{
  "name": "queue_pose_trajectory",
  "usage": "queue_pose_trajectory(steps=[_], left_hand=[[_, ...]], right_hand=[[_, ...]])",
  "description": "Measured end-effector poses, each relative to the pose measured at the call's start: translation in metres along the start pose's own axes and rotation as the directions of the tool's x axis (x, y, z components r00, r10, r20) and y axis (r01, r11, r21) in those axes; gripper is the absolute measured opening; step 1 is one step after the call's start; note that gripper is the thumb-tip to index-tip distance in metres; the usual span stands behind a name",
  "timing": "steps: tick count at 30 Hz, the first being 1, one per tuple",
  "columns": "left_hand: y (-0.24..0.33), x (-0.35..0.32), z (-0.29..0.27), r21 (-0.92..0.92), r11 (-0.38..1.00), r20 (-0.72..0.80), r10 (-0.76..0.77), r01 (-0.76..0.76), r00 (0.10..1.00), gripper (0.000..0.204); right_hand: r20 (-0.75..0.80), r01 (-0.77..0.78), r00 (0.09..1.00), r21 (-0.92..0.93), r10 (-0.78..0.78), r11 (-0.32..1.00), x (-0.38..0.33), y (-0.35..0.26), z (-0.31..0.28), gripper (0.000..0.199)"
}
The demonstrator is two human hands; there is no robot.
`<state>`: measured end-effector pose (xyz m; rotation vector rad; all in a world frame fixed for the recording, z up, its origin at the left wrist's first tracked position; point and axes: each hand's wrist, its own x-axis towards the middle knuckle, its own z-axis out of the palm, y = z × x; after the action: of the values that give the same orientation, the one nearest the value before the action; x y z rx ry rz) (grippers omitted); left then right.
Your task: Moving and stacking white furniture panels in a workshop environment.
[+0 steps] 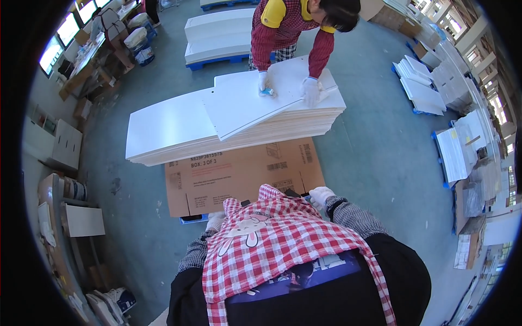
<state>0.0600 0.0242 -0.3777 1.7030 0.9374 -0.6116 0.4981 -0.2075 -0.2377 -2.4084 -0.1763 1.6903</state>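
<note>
My right hand (322, 196), in a white glove, is at the near right corner of a flat brown cardboard sheet (239, 176). Its fingers look curled beside a small blue edge; what they hold, if anything, is hidden. My left hand (216, 220), also gloved, is at the near left corner of the cardboard, next to a blue pallet edge (191, 220). The red checked apron (283, 233) covers part of it, and its fingers are hidden. Beyond the cardboard lies a stack of long white panels (168, 122), with one panel (239, 100) set askew on top.
Across the stack a person in red sleeves (321, 51) leans over the panels, one gloved hand on a blue-and-white cloth (266, 92). Another panel stack (217, 35) stands behind on a blue pallet. More panels (418, 87) are along the right, shelving and a workbench along the left.
</note>
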Motion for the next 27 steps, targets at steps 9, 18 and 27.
queue_pose_trajectory(steps=[9,18,27], left_hand=[[0.079,-0.044,-0.030,0.018,0.987,-0.025,-0.158,0.158,0.987,0.042],[0.076,-0.047,-0.019,0.100,0.986,-0.050,-0.131,0.135,0.990,0.040],[0.090,-0.066,-0.023,-0.044,0.992,-0.058,-0.119,0.117,0.991,0.042]], right_hand=[[0.014,-0.028,1.000,0.161,0.026,0.987,-0.006,0.031,0.006,0.030],[0.139,0.568,0.797,-0.505,-0.588,0.650,0.014,0.073,0.009,0.027],[0.144,0.457,0.874,-0.565,-0.464,0.687,0.015,0.059,0.020,0.021]])
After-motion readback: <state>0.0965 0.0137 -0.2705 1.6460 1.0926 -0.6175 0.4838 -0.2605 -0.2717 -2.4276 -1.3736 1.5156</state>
